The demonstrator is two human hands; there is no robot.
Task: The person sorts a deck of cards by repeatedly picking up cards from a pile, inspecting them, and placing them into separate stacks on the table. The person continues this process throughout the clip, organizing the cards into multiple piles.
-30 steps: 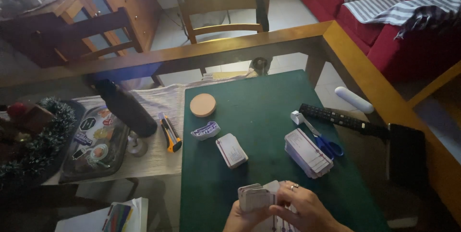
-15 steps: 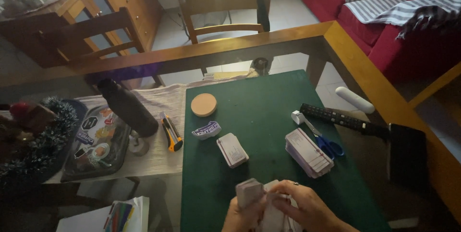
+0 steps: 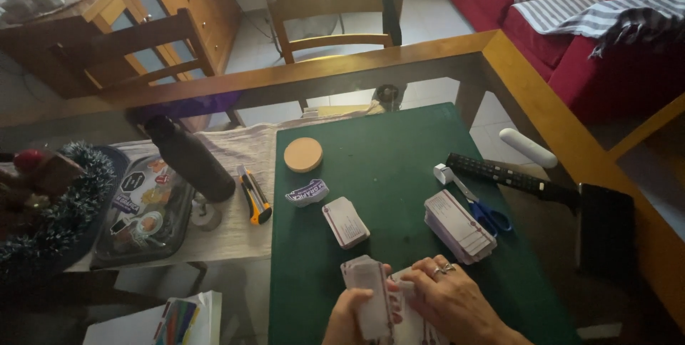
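Two stacks of white printed cards point(image 3: 344, 221) lie sorted on the green felt mat point(image 3: 399, 152), while the left hand point(image 3: 347, 316) grips another packet point(image 3: 371, 295) and the right hand point(image 3: 449, 298) pinches its edge.

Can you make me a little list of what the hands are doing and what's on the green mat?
left hand: holds a pack of cards
right hand: touches the same cards, rings on one finger
green mat: small card pile, big card pile, blue scissors, round coaster
beside mat: utility knife, dark bottle, remote
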